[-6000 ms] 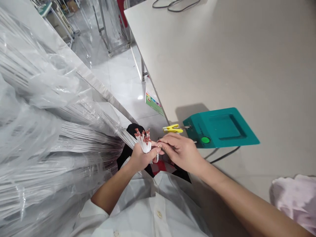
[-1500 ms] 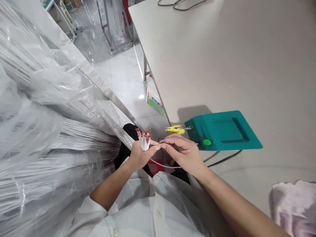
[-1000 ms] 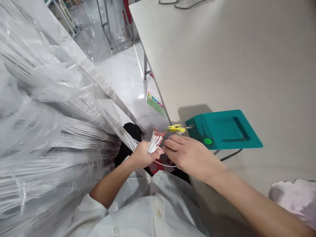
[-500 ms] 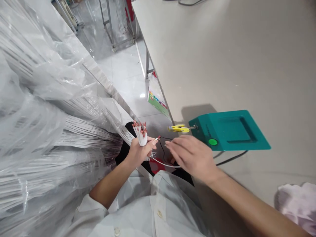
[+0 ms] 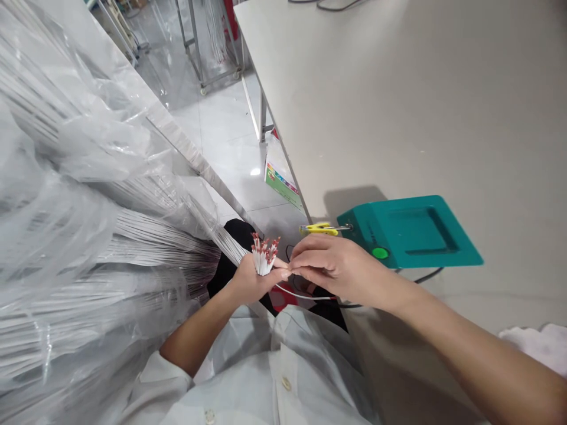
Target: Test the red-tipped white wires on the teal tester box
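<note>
My left hand (image 5: 254,281) is wrapped round an upright bundle of thin white wires (image 5: 264,262) with red-brown tips. Its thumb and forefinger point to the right, apart from the bundle. There the fingertips of my right hand (image 5: 325,262) meet them in a close pinch, over the end of a single white wire that the fingers hide. Below both hands a thin white cord (image 5: 305,296) curves to the right. Just beyond my right hand, a yellow clip (image 5: 319,228) sticks out on a metal rod from a teal device (image 5: 420,233) with a green button.
The device stands on a pale table (image 5: 398,100) whose edge runs close to my right arm. Many white wires in clear plastic sheeting (image 5: 57,195) fill the left side. A metal rack (image 5: 197,47) stands on the floor ahead. A pale cloth (image 5: 538,348) lies at lower right.
My right hand has moved left and closed its fingertips at my left thumb, covering the wire end that stuck out there. My left hand with the bundle has shifted slightly right and lower.
</note>
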Motion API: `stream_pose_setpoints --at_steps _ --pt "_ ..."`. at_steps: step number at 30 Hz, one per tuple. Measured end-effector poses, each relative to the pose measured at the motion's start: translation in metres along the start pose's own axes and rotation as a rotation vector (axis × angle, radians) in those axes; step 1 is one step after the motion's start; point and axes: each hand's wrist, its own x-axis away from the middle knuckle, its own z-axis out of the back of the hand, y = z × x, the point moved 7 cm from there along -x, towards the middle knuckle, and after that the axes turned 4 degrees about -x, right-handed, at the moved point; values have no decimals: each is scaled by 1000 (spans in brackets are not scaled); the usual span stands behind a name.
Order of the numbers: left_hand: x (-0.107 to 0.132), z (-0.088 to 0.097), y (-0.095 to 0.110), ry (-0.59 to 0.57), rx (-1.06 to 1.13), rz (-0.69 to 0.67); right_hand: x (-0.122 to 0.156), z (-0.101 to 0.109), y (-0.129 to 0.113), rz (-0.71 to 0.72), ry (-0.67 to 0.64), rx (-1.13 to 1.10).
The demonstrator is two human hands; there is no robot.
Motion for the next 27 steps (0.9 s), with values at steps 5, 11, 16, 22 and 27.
stream_pose_setpoints --at_steps 5,11,16,22,27 --pt "1 4 1 -45 106 -68 -5 -6 5 -102 19 -429" --pt "1 5 -25 15 431 17 1 -45 27 -404 346 -987" --pt "1 6 -33 130 451 56 7 -61 33 -494 511 -1015" --pt "5 8 -11 185 152 64 11 -27 11 -173 532 -99" --pt "6 3 -3 231 5 80 10 -25 -8 90 406 544"
